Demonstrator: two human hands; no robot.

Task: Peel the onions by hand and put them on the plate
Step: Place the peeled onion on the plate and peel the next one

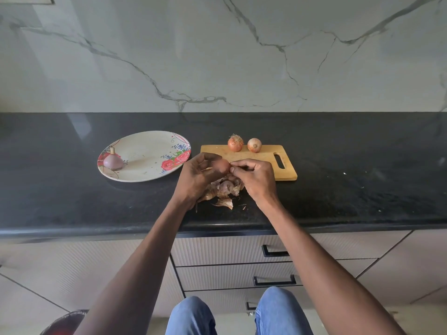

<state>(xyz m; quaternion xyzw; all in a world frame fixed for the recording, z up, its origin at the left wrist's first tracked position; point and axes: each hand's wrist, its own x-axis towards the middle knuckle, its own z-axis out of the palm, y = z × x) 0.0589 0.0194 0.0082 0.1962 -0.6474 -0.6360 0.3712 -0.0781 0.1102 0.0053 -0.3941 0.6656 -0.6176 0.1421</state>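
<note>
My left hand (197, 176) grips a reddish onion (221, 166) above the black counter, just in front of the cutting board. At the onion's right end, my right hand (254, 176) pinches a bit of its skin. A purple peeled onion (113, 161) lies on the left part of the flowered oval plate (147, 155). Two brown unpeeled onions (235, 143) (254, 145) sit side by side at the far edge of the wooden cutting board (266, 163). Below my hands, loose onion skins (225, 192) are heaped on the counter.
The black counter (362, 177) runs left to right with a marble wall behind it. Drawers with black handles (274, 280) are under the counter edge. My knees in blue jeans show at the bottom.
</note>
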